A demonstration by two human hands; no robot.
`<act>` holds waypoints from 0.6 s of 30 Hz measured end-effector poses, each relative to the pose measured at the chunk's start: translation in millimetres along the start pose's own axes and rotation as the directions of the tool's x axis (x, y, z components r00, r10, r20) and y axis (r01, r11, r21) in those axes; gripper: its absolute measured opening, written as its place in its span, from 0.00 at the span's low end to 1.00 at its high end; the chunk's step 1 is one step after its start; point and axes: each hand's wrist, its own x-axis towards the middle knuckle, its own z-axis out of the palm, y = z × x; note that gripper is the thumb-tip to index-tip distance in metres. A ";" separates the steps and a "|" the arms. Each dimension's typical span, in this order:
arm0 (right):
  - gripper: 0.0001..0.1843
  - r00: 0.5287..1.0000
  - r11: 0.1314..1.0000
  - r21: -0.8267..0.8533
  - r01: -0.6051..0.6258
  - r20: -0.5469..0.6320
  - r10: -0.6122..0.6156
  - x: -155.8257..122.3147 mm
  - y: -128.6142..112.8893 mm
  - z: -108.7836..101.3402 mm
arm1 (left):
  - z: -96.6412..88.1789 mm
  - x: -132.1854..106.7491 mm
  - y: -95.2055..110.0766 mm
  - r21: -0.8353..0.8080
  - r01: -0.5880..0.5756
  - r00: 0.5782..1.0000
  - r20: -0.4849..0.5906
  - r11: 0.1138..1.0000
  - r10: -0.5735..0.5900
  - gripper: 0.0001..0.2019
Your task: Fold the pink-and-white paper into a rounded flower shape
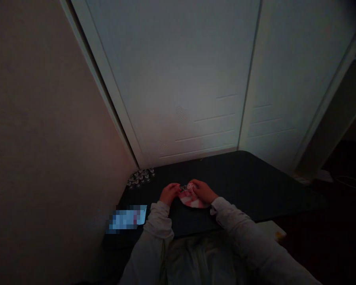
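Both my hands rest close together on a dark table [243, 182] in a dim room. My left hand [169, 193] is closed in a pinch on a small thin shiny thing at its fingertips, too small to name. My right hand [203, 190] is curled over a pink and white piece of cloth or paper [192, 201] lying on the table and grips its upper edge. The two hands nearly touch above that piece. Both arms wear pale long sleeves.
A cluster of several small clear shiny objects [140, 177] sits at the table's far left corner. A lit phone screen [127, 218] lies at the left near edge. White panelled doors [195, 79] stand behind the table and a beige wall [41, 138] on the left.
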 end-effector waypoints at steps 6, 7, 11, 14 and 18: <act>0.12 1.000 1.000 0.027 0.003 0.005 -0.003 0.5 2.2 0.4 | 1.4 -1.9 2.0 0.015 0.002 1.000 0.009 1.000 -0.002 0.17; 0.12 1.000 1.000 0.029 0.002 0.003 -0.002 0.7 1.9 0.2 | 1.4 -2.0 2.2 0.019 0.001 1.000 0.012 1.000 -0.002 0.17; 0.12 1.000 0.999 0.038 -0.008 0.003 0.008 1.2 0.0 -0.3 | 0.7 -1.7 2.1 0.018 0.003 1.000 0.009 1.000 -0.003 0.18; 0.13 1.000 0.997 0.073 -0.006 0.011 0.006 1.3 -0.3 -0.3 | 0.4 -1.8 2.0 0.023 0.006 1.000 0.014 1.000 -0.006 0.18; 0.13 1.000 0.991 0.134 0.000 0.019 -0.002 1.6 0.7 0.4 | 0.0 -1.7 1.4 0.018 0.002 1.000 0.018 1.000 -0.002 0.18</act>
